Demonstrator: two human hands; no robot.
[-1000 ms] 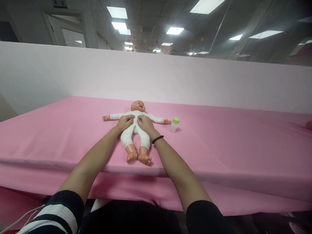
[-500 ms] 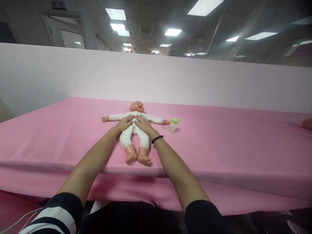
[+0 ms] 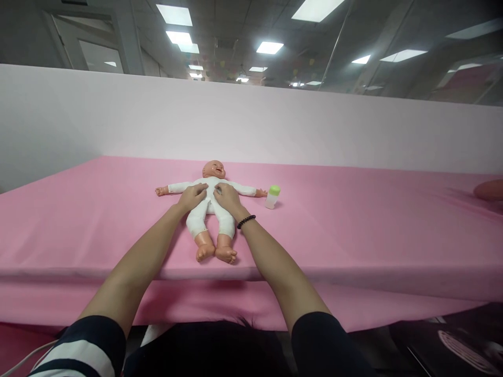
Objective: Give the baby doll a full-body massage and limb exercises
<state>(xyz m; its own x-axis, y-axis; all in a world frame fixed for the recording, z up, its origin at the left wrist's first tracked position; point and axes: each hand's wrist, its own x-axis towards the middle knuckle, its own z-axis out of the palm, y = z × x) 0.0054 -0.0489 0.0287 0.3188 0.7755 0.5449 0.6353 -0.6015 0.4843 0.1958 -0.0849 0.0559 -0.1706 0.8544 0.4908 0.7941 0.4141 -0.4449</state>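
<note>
A baby doll (image 3: pixel 226 222) with a white cloth body lies face up on the pink cover, arms spread and feet toward me. My left hand (image 3: pixel 193 197) rests on the left side of its torso, fingers extended and holding nothing. On the right side of the torso, my right hand (image 3: pixel 228 198) has its fingers bent and drawn together at the chest; whether they pinch the cloth is too small to tell. A dark beaded bracelet (image 3: pixel 246 221) circles my right wrist. Beside the doll's hand at the right stands a small bottle (image 3: pixel 272 197) with a green cap.
The pink-covered table (image 3: pixel 353 225) spans the view, with a white partition (image 3: pixel 275 125) behind it. A skin-coloured object (image 3: pixel 489 190), partly cut off, lies at the far right. A white cable (image 3: pixel 27 357) runs at the lower left.
My right hand's fingers have curled in from lying flat on the doll. The left hand stays on the torso. The view has shifted slightly, showing more of the object at far right.
</note>
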